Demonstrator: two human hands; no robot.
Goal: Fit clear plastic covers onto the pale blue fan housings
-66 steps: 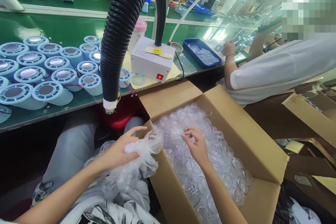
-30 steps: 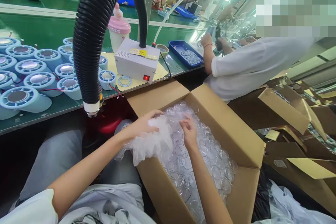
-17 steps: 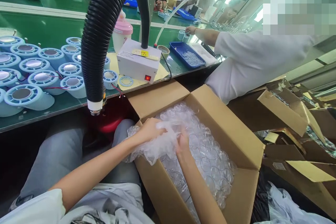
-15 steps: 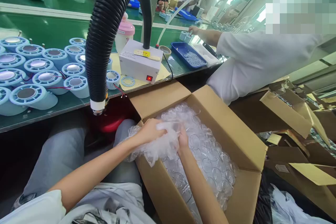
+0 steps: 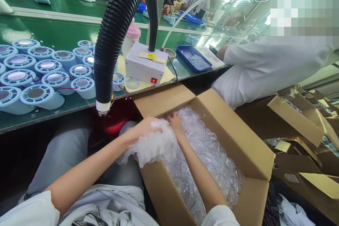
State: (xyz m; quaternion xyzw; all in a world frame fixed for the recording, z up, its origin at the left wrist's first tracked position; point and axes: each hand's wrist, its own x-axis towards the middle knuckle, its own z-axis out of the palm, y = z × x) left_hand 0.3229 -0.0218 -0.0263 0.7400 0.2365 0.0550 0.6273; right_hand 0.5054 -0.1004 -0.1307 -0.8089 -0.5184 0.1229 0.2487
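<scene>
Plastic bag point(image 5: 155, 146) gripped by left hand point(image 5: 143, 129); right hand point(image 5: 175, 120) seemingly pinching.

Left hand point(image 5: 144, 129), over the lap with a bunched clear plastic bag point(image 5: 153, 146) two seconds back, now holds it over the near edge of the cardboard box point(image 5: 238, 137). Right hand point(image 5: 175, 122), half a second ago tucked low against the bag, now lies farther up toward the box's far flap, on the clear round parts point(image 5: 209, 155). Co-worker's arm point(image 5: 254, 56), a moment ago reaching across the table point(image 5: 66, 35), is now drawn in.
</scene>
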